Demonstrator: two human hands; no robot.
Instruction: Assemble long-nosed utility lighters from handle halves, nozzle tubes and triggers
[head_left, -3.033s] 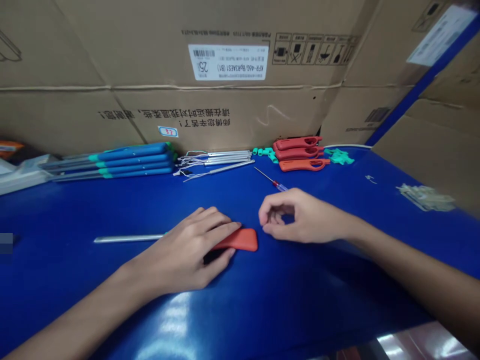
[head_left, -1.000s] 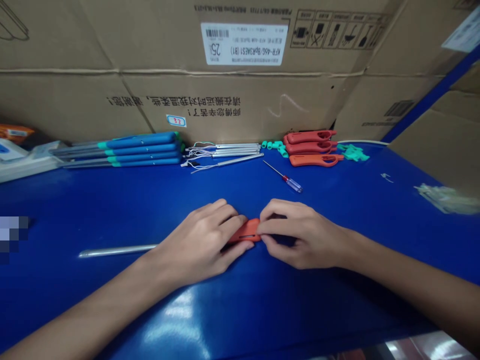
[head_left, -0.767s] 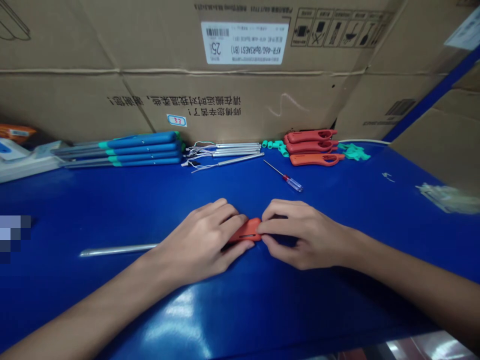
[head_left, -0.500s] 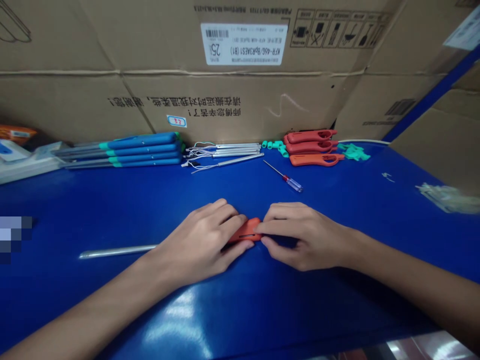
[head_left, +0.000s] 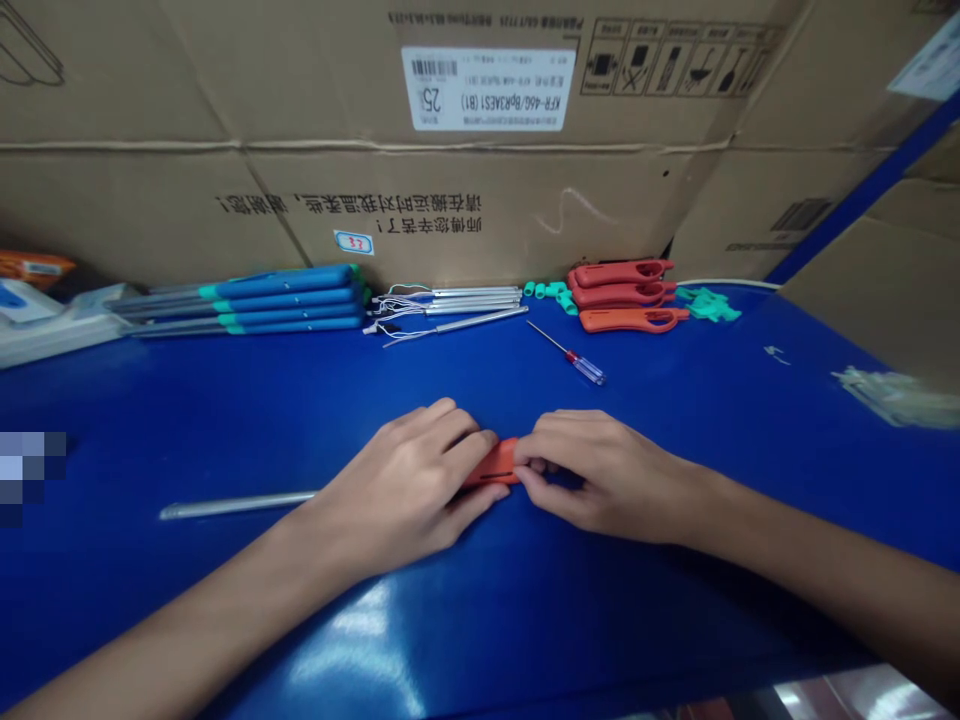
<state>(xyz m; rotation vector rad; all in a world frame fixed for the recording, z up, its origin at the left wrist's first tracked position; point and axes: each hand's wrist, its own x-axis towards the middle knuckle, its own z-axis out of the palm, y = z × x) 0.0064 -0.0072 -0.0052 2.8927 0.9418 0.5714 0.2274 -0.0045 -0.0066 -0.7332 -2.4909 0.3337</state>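
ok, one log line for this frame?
left hand: holds orange plastic handle on blue table | right hand: pinches handle's end | thin metal rod: juts from under left hand

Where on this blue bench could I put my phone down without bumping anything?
Bare table lies between the metal rod and the blue-handled tools at back left, and between the screwdriver and the pale clump at right. Crowded: the back row along the cardboard boxes, and the middle, where the left hand and right hand meet on the orange handle.
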